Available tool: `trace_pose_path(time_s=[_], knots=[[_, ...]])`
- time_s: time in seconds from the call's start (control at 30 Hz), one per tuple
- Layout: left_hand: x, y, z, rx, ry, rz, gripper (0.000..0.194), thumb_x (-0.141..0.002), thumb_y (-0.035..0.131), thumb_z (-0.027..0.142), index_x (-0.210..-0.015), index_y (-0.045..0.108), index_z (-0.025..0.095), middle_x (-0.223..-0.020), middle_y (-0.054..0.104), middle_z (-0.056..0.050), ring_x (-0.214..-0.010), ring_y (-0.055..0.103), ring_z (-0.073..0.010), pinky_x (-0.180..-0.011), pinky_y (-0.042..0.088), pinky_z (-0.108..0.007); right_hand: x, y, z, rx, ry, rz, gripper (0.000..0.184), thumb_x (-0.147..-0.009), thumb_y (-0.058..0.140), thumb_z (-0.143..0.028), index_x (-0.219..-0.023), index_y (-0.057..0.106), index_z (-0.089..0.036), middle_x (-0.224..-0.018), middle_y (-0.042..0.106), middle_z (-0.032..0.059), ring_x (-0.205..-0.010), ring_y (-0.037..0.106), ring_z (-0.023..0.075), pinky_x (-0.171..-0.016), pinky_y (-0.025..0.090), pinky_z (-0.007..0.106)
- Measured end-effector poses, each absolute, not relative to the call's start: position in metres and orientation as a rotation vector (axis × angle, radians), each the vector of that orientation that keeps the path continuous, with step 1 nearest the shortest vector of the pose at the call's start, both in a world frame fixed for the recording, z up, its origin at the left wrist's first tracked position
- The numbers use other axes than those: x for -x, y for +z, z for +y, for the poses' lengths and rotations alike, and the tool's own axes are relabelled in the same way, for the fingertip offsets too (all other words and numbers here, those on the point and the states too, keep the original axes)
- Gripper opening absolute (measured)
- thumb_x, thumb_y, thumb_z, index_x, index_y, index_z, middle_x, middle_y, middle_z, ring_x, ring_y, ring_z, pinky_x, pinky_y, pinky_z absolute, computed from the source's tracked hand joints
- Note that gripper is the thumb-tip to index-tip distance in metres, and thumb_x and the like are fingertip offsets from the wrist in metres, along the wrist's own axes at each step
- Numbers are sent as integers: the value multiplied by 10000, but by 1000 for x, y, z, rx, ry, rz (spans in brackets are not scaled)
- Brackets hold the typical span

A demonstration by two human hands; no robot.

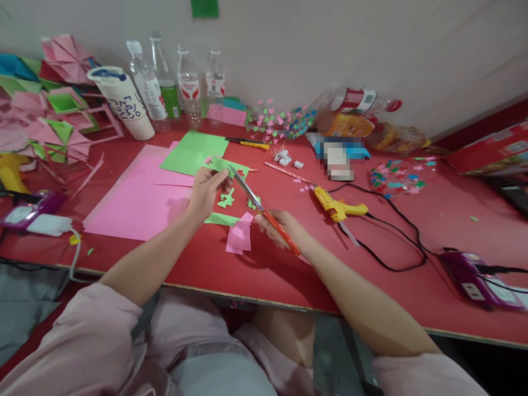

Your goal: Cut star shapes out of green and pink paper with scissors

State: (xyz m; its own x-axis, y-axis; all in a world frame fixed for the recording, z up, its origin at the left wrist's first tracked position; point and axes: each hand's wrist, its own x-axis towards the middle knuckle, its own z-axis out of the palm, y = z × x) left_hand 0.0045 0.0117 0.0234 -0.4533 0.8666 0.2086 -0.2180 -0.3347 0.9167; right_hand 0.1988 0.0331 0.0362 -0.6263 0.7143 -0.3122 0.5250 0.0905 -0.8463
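Observation:
My left hand (205, 191) pinches a small piece of green paper (223, 164) between thumb and fingers. In my right hand (284, 226) is a pair of scissors (270, 217) with orange-red handles, its blades pointing up and left to the green paper's edge. Small green paper cut-outs (226, 198) lie on the table below, with more green stars (254, 203) beside the blades. Between my forearms are a green strip (223, 219) and pink paper scraps (239, 235). A larger green sheet (193, 151) and a pink sheet (136, 192) lie to the left.
A yellow glue gun (336, 204) with a black cord lies right of my hands. Behind are a box cutter (249, 143), a pencil (286, 171), plastic bottles (190, 88) and a white tumbler (124, 102). Purple power strips (474, 278) sit at both sides, and folded-paper shapes (53, 121) at left.

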Motion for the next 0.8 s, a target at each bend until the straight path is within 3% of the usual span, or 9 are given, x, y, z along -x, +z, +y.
trace_pose_path(time_s=[0.37, 0.8], knots=[[-5, 24, 10, -940, 1870, 1143, 165, -756, 562, 200, -601, 586, 151, -491, 580, 26, -403, 498, -32, -418, 387, -167, -199, 39, 33, 1227, 1577, -2173, 429, -757, 574, -558, -594, 444, -184, -396, 368, -76, -300, 337, 51, -323, 276, 197], [-5, 27, 9, -854, 1892, 1066, 152, -701, 585, 189, -555, 598, 150, -455, 592, 20, -364, 484, -40, -382, 361, -179, -198, 31, 36, 1202, 1813, -2086, 420, -769, 560, -562, -617, 457, -185, -337, 333, -99, -259, 311, 52, -306, 293, 205]])
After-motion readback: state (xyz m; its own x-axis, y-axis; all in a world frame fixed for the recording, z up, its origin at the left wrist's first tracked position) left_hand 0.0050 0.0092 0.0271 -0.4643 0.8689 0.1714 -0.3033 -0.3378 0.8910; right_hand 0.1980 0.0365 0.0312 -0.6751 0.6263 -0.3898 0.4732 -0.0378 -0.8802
